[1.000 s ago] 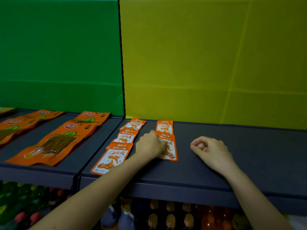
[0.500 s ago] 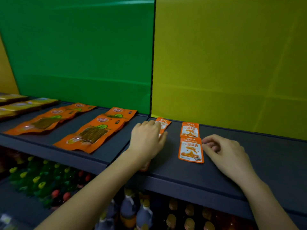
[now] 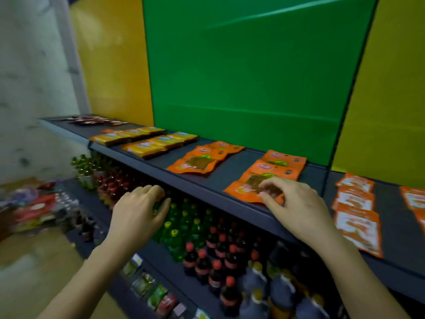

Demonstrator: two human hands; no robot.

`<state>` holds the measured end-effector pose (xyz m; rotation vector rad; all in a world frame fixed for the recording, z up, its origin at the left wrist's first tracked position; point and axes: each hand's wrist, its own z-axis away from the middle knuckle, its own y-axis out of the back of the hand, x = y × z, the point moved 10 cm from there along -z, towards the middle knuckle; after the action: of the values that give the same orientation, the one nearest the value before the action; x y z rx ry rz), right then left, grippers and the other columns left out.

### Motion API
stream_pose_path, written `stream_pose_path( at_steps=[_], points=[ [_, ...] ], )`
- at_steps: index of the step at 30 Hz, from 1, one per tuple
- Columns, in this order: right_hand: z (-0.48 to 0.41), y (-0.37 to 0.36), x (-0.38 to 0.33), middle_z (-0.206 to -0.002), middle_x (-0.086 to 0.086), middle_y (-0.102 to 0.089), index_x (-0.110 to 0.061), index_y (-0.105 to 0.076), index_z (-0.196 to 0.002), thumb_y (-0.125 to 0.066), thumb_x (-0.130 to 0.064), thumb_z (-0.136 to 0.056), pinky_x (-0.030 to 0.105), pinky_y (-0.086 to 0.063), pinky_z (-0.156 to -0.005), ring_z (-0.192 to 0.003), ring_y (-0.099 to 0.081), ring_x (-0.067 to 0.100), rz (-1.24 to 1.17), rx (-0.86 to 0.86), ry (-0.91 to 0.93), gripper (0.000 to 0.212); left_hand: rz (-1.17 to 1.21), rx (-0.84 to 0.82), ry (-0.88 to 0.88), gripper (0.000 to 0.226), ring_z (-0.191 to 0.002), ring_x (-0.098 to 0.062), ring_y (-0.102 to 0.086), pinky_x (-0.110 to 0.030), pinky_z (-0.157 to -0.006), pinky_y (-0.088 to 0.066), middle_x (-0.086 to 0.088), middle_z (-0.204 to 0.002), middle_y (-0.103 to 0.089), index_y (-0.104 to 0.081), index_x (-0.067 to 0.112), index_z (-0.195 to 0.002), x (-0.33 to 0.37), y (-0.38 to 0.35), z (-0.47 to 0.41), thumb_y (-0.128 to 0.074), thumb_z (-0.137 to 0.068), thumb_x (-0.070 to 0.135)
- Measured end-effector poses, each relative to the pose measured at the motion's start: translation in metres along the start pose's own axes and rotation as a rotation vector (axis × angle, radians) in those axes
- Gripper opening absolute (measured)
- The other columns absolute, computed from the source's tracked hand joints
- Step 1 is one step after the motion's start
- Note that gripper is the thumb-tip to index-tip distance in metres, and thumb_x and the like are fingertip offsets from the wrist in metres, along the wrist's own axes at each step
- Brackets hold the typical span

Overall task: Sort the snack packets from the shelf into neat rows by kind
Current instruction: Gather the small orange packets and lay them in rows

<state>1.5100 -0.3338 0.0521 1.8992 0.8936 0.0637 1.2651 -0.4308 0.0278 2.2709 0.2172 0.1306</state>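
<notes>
I have turned left. A moment ago both hands were at the small orange-and-white packets (image 3: 355, 217); now those lie in rows off to the right. The right hand (image 3: 299, 206) is over the near end of the big orange packets (image 3: 271, 169), fingers bent. I cannot tell if it pinches one. The left hand (image 3: 138, 212) hangs in front of the shelf (image 3: 230, 171), fingers loose, holding nothing. I think the big packets are next.
</notes>
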Motion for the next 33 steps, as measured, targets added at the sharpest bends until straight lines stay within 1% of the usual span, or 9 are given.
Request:
stream_pose_path(
  at_steps=[5,7,11,13,17,21,24,27,33],
  points=[
    [-0.021,-0.083,-0.101,-0.106,-0.013,-0.066,-0.03,-0.062,-0.107,-0.055,-0.038,-0.089,0.03,-0.049,-0.082,-0.101,-0.061,0.011,-0.075,-0.053,0.089,0.022,-0.069,-0.026,0.086,0.038,-0.058,-0.026,-0.063,-0.026,-0.046,-0.04,-0.002,-0.064,-0.063,-0.062,0.014,-0.073,-0.123,0.009,0.036,-0.039,-0.081,0.043],
    [-0.028,-0.118,-0.135,-0.111,-0.016,-0.064,-0.033,-0.059,-0.112,-0.052,-0.041,-0.09,0.029,-0.051,-0.084,-0.105,-0.059,0.007,-0.086,-0.098,0.105,0.024,-0.111,-0.032,0.091,0.039,-0.054,-0.024,-0.062,-0.024,-0.046,-0.036,-0.001,-0.062,-0.061,-0.061,0.015,-0.072,-0.164,0.012,0.049,-0.037,-0.081,0.044],
    [-0.044,-0.18,-0.199,-0.114,-0.018,-0.06,-0.037,-0.055,-0.115,-0.047,-0.045,-0.091,0.027,-0.049,-0.082,-0.107,-0.057,0.006,-0.097,-0.205,0.148,0.026,-0.177,-0.073,0.188,0.021,-0.047,-0.019,-0.059,-0.014,-0.042,-0.02,0.002,-0.056,-0.06,-0.059,0.016,-0.066,-0.24,0.015,0.07,-0.076,-0.073,0.027],
    [-0.053,-0.203,-0.223,-0.114,-0.018,-0.06,-0.037,-0.055,-0.115,-0.047,-0.045,-0.091,0.026,-0.048,-0.08,-0.108,-0.056,0.007,-0.099,-0.235,0.163,0.026,-0.205,-0.102,0.23,0.019,-0.049,-0.019,-0.061,-0.014,-0.041,-0.022,0.002,-0.057,-0.062,-0.062,0.015,-0.068,-0.272,0.013,0.078,-0.079,-0.069,0.024],
    [-0.082,-0.242,-0.268,-0.114,-0.017,-0.06,-0.036,-0.055,-0.114,-0.047,-0.044,-0.091,0.028,-0.049,-0.082,-0.108,-0.057,0.007,-0.115,-0.241,0.194,0.026,-0.209,-0.102,0.295,0.016,-0.062,-0.023,-0.065,-0.028,-0.05,-0.044,0.0,-0.068,-0.066,-0.063,0.016,-0.076,-0.336,0.009,0.081,-0.071,-0.077,0.03],
    [-0.115,-0.281,-0.302,-0.112,-0.018,-0.06,-0.036,-0.055,-0.115,-0.047,-0.043,-0.092,0.026,-0.047,-0.078,-0.106,-0.057,0.007,-0.116,-0.245,0.208,0.026,-0.2,-0.107,0.367,0.016,-0.066,-0.02,-0.065,-0.028,-0.053,-0.046,0.002,-0.073,-0.067,-0.064,0.018,-0.082,-0.39,-0.004,0.072,-0.067,-0.08,0.033],
    [-0.141,-0.317,-0.325,-0.109,-0.019,-0.06,-0.037,-0.055,-0.115,-0.046,-0.043,-0.092,0.022,-0.037,-0.069,-0.1,-0.056,0.005,-0.117,-0.272,0.222,0.025,-0.195,-0.131,0.406,0.019,-0.072,-0.017,-0.065,-0.027,-0.057,-0.047,0.004,-0.078,-0.068,-0.065,0.02,-0.086,-0.43,-0.026,0.062,-0.062,-0.083,0.039],
    [-0.172,-0.357,-0.35,-0.11,-0.019,-0.06,-0.037,-0.055,-0.114,-0.046,-0.043,-0.092,0.021,-0.038,-0.069,-0.101,-0.056,0.005,-0.133,-0.289,0.227,0.025,-0.18,-0.158,0.422,0.021,-0.077,-0.016,-0.065,-0.028,-0.062,-0.049,0.006,-0.081,-0.067,-0.063,0.023,-0.088,-0.473,-0.053,0.046,-0.057,-0.085,0.043],
    [-0.257,-0.427,-0.411,-0.112,-0.019,-0.06,-0.036,-0.056,-0.114,-0.048,-0.042,-0.091,0.022,-0.044,-0.076,-0.105,-0.057,0.005,-0.169,-0.278,0.245,0.025,-0.187,-0.153,0.415,0.022,-0.07,-0.015,-0.064,-0.027,-0.056,-0.048,0.006,-0.075,-0.066,-0.059,0.023,-0.08,-0.564,-0.09,-0.014,-0.054,-0.086,0.044]
  ],
)
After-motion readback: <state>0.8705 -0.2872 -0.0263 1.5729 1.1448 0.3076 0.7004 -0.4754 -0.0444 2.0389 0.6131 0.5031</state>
